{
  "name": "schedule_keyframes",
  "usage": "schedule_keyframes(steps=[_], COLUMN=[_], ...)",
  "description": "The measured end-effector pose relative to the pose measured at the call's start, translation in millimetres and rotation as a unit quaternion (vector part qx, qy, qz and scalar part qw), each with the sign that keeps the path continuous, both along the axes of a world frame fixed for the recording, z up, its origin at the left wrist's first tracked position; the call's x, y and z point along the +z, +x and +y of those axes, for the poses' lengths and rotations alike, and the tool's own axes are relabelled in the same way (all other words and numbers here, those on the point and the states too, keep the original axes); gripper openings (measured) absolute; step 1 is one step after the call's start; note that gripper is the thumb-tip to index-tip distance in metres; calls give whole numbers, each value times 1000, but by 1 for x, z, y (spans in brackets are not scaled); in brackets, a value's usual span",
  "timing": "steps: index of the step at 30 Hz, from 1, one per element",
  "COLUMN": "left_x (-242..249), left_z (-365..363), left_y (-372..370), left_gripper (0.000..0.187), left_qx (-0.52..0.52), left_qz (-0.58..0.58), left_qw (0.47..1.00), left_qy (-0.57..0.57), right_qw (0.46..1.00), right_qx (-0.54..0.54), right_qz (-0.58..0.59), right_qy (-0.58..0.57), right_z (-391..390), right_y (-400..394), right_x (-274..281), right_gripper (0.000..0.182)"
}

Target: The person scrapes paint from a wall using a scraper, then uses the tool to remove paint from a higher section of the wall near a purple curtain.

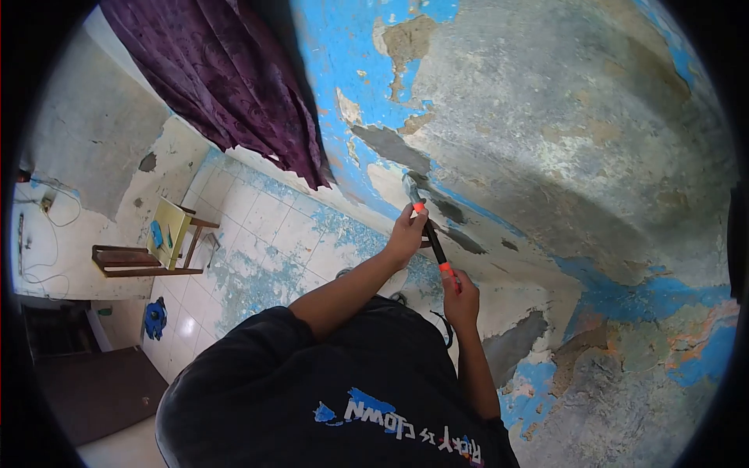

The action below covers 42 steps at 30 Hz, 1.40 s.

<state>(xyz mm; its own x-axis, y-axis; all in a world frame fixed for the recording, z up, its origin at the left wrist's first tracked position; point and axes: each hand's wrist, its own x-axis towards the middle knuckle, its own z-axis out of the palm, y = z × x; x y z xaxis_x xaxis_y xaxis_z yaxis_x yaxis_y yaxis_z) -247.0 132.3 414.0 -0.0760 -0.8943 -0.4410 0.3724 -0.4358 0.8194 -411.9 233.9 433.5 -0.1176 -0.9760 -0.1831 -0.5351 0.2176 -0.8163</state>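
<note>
Both my hands are on one hammer [437, 246] with a grey metal head and a black and orange handle. My left hand [406, 235] is closed around the handle just below the head. Further down, my right hand [460, 298] grips the orange end. The head overlaps the lower part of the peeling wall [530, 117], beside a bare cream patch and some dark grey patches. Blue paint still clings around the grey plaster there.
A purple curtain [226, 78] hangs at upper left. Paint flakes litter the tiled floor [265, 226]. On the left stands a wooden chair [178, 234] with small blue items on its seat. A blue bundle [155, 318] lies near a dark brown panel [97, 394].
</note>
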Motion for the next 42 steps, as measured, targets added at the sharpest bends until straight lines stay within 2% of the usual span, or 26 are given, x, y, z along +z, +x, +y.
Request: schedule_keyframes(steps=[5,9,12,21,27,30,36,39,42], left_x=[-2,12,0,2,0,-4,3,7,11], left_z=[-4,-1,1,-2,-3,-3,-5,-1,-5], left_y=[-6,-1,-2,0,7,2,10,2,4], left_gripper=[45,45,47,47,47,46,45,45,46], left_qx=[6,0,-4,7,-1,15,25,32,30], left_qz=[0,6,15,11,8,10,4,5,16], left_qw=[1000,1000,1000,1000,1000,1000,1000,999,999], left_qy=[7,13,9,8,-3,-3,-16,-5,-15], right_qw=[1000,999,1000,999,1000,997,1000,998,999], right_qx=[-5,9,9,13,11,1,18,11,7], right_qz=[-6,2,-13,-45,-16,-50,-18,-46,-42], right_qy=[20,-47,9,-1,-1,64,-11,36,7], right_z=[0,-2,-2,-4,-5,-2,-9,-8,-8], right_y=[-10,-6,-10,-8,-2,-4,2,-2,1], right_x=[4,-12,2,-7,-13,-4,-15,-7,1], right_gripper=[39,39,36,36,37,39,39,38,31])
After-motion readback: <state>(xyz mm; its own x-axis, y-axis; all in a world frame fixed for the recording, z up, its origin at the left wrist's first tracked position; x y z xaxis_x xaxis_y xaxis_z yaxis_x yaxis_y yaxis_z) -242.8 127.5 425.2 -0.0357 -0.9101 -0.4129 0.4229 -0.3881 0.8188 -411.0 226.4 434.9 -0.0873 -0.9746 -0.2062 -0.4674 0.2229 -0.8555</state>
